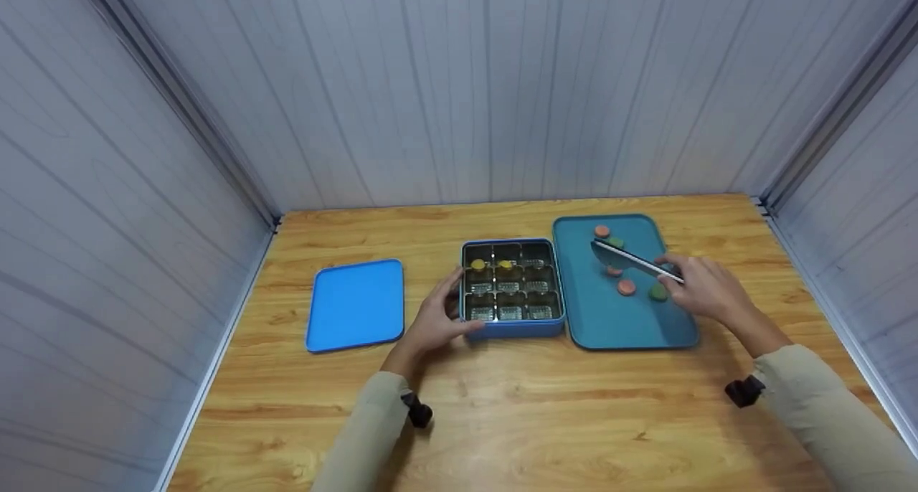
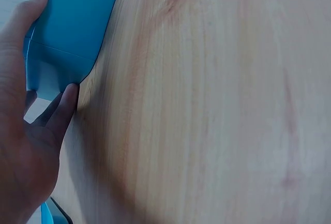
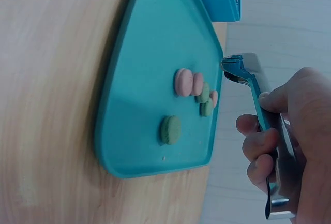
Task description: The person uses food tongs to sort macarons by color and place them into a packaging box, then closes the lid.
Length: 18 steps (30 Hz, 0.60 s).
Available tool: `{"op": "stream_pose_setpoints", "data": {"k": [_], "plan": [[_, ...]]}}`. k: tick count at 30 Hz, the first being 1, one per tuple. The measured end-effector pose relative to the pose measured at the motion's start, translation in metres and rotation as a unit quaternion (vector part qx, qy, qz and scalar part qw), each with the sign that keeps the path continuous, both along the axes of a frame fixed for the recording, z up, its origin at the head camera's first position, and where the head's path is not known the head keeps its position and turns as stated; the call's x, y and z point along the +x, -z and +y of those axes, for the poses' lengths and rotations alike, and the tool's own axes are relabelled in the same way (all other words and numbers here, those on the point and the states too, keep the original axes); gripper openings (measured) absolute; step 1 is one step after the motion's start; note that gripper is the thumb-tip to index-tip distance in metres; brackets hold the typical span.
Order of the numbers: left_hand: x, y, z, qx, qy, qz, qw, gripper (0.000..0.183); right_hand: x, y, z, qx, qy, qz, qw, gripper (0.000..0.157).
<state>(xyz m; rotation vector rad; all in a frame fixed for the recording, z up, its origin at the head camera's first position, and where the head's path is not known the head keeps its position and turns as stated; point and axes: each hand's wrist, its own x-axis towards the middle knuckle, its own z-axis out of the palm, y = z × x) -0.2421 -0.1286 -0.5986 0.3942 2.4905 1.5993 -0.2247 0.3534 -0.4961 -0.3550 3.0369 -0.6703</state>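
My left hand (image 1: 435, 321) holds the near left corner of a blue box (image 1: 516, 330), thumb along the front wall and fingers against the left side. Inside is a clear divided insert (image 1: 510, 300), with a yellow macaron (image 1: 478, 264) in the back left compartment and another yellow macaron (image 1: 505, 265) in the back middle one. My right hand (image 1: 706, 285) grips metal tongs (image 3: 258, 97), their tips above a teal tray (image 1: 599, 320). On this tray lie several pink and green macarons, among them a pink macaron (image 1: 626, 287) and a green macaron (image 3: 170, 130).
A bright blue square lid (image 1: 356, 305) lies flat on the wooden table (image 1: 502, 420), left of the box. The tray stands close along the box's right side. Pale panel walls (image 1: 459, 90) enclose the table at the back and both sides.
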Motion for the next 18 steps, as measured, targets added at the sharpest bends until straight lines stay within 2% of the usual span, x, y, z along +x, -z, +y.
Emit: {"op": "stream_pose_setpoints", "data": {"k": [18], "plan": [[0.0,0.0,-0.001,0.006,0.003,-0.002,1.0,0.119,-0.016,-0.012,-0.033,-0.019,-0.033,0.015,0.999,0.033]]}}
